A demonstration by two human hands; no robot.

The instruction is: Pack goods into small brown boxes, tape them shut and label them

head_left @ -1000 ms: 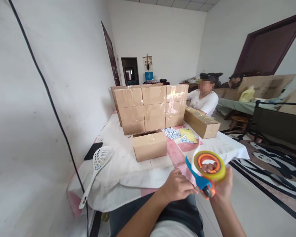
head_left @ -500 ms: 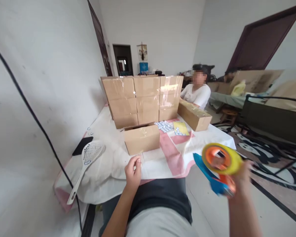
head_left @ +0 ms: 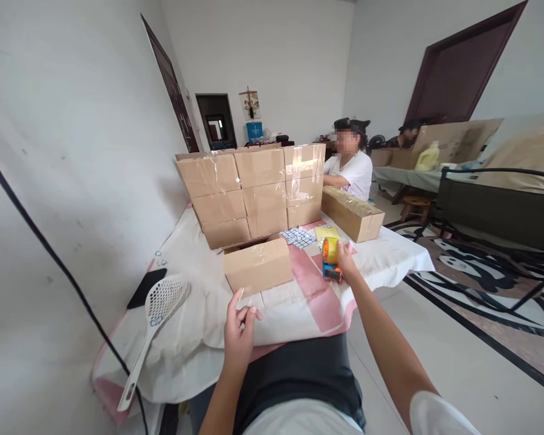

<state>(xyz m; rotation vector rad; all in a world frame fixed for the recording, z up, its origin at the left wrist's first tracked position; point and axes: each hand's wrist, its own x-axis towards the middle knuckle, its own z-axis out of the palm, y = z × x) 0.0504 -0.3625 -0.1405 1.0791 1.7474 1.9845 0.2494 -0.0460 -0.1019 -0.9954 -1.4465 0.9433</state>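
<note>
My right hand [head_left: 346,260] grips a tape dispenser [head_left: 332,273], blue and orange with a yellow roll of tape, over the right part of the table. My left hand [head_left: 240,326] is near the table's front edge, its index finger stretched out and the others partly curled. A faint shine shows at that fingertip; I cannot tell whether it is tape. Just beyond this hand lies a small cardboard box [head_left: 258,266]. Behind it stands a wall of taped cardboard compartments [head_left: 263,193].
A long taped box [head_left: 356,214] lies at the back right, near a person in a white shirt [head_left: 356,172]. Blue-and-white stickers [head_left: 298,237] and a yellow sheet [head_left: 325,232] lie mid-table. On the left are a white slotted skimmer [head_left: 163,302], a black flat object [head_left: 145,289] and a hanging cable [head_left: 58,269].
My right hand has swung the tape dispenser from beyond the table's right edge inward over the cloth. My left hand has loosened from a closed curl, its index finger now extended.
</note>
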